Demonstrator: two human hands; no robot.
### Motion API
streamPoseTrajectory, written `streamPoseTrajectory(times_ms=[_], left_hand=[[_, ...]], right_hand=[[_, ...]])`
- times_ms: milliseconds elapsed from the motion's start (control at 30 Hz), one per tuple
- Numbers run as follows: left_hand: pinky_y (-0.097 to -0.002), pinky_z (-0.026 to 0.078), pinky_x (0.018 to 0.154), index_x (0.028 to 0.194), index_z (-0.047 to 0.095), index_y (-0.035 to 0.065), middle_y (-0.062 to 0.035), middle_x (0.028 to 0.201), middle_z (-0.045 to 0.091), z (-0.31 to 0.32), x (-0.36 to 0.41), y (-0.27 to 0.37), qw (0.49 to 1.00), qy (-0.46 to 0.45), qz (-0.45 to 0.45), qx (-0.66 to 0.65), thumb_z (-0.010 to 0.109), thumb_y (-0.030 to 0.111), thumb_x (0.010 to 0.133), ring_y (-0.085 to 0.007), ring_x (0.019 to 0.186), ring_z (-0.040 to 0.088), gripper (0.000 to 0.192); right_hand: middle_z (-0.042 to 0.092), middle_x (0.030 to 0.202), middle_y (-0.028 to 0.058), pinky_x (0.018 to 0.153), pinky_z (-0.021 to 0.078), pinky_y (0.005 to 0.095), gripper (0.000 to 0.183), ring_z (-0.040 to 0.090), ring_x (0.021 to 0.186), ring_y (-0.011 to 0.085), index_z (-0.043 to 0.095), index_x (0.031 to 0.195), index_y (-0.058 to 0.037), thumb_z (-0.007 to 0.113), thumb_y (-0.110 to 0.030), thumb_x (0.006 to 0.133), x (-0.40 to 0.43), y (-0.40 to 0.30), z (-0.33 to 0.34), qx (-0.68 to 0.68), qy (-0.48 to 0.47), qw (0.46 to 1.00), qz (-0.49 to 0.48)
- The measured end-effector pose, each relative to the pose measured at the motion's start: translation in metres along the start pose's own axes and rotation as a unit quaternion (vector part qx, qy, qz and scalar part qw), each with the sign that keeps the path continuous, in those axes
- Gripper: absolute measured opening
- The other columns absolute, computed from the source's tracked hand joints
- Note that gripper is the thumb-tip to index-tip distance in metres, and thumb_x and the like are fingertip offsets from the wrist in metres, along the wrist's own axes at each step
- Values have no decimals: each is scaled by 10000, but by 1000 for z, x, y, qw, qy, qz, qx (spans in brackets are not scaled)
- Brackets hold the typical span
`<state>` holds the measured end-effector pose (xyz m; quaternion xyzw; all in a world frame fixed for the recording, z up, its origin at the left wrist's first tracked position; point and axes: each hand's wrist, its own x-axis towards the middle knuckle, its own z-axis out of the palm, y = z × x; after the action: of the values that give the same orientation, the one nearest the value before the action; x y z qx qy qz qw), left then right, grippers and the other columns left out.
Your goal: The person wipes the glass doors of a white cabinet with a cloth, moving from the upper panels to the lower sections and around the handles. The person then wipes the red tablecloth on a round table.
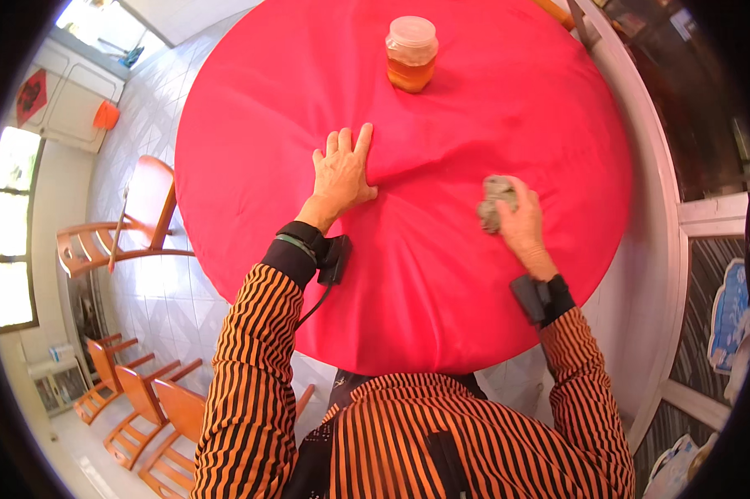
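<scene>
A red cloth covers the round table before me, creased in folds that run past my hands. My left hand lies flat on it with the fingers apart and nothing in the grasp. On the right, my right hand grips a crumpled grey-brown rag against the cloth. Both wrists carry black strapped devices. Farther off, past both hands, a clear plastic jar with a pale lid stands upright, partly filled with amber liquid.
Left of the table, a wooden chair stands close to its edge. Several more wooden chairs are at the lower left. An orange bucket is by the white cabinets. A framed glass partition runs along the right.
</scene>
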<state>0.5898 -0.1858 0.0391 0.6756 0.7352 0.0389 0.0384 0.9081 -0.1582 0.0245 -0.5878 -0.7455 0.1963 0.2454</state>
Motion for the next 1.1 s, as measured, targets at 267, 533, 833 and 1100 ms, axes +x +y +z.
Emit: streamPoseTrajectory(times_ms=[267,533,833,1100], left_hand=[[-563,444,920,1490,301,142,-123,1309,448,0,4,21,1000,0,8,-19,882,516,567,-308,1267,416,1153],[-562,445,925,1494,283,142,-140,1315,448,6,13,49,999,-14,30,-38,878,474,612,-313,1265,408,1115],[-543,451,909,1489,279,143,-134,1297,454,5,15,57,999,-8,35,-25,879,442,618,-317,1257,411,1100],[-541,459,901,1483,265,149,-126,1288,445,0,15,66,999,-16,31,-32,883,411,618,-317,1262,410,1095]], right_hand=[[490,1088,183,729,531,492,545,605,914,400,477,1368,-281,602,-196,845,-111,-78,69,27,-174,974,-145],[646,991,198,783,530,465,446,654,943,347,492,1314,-88,598,-122,882,-109,76,-61,-110,149,924,336],[519,1091,192,786,529,459,572,581,989,382,485,1374,-229,615,-156,822,-156,-90,58,-23,-150,988,-33],[595,1084,207,756,543,477,453,647,894,417,477,1358,-140,533,-214,915,-185,66,-41,-124,169,959,191]])
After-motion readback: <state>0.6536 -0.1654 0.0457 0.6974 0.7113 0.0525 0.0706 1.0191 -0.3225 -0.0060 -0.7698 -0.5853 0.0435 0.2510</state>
